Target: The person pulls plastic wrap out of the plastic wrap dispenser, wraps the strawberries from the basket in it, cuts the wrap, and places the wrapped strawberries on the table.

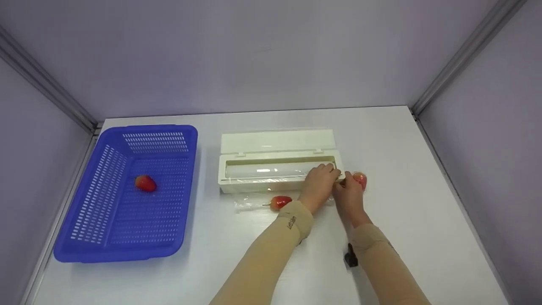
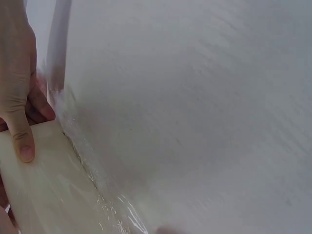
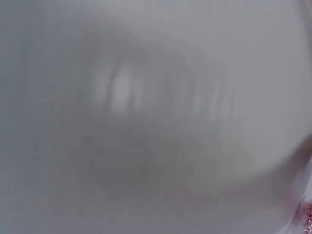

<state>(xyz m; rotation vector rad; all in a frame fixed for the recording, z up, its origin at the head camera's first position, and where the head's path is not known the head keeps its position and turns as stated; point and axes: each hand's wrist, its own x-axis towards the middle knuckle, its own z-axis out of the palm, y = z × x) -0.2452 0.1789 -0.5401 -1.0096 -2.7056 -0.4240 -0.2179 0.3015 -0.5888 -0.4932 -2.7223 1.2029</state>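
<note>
A white cling film box (image 1: 237, 186) stands with its lid (image 1: 277, 142) folded back. Inside lies the film roll (image 1: 266, 170). Clear film (image 1: 247, 203) drapes over the front wall, around a small red-and-yellow fruit (image 1: 280, 203) with a stem. My left hand (image 1: 320, 184) reaches over the box's right end, fingers curled on its edge. At the same corner is my right hand (image 1: 349, 197); in the left wrist view a thumb (image 2: 24, 146) presses the box wall, other fingers bent beside the film. What the fingertips hold is partly hidden. The right wrist view is mostly a grey blur.
A blue plastic basket (image 1: 189, 190) on the left holds one similar red fruit (image 1: 145, 183). Just right of my right hand lies a red fruit (image 1: 360, 179), apparently in film. A small black object (image 1: 350, 257) shows beside the right sleeve. Walls border the white table (image 1: 423, 212).
</note>
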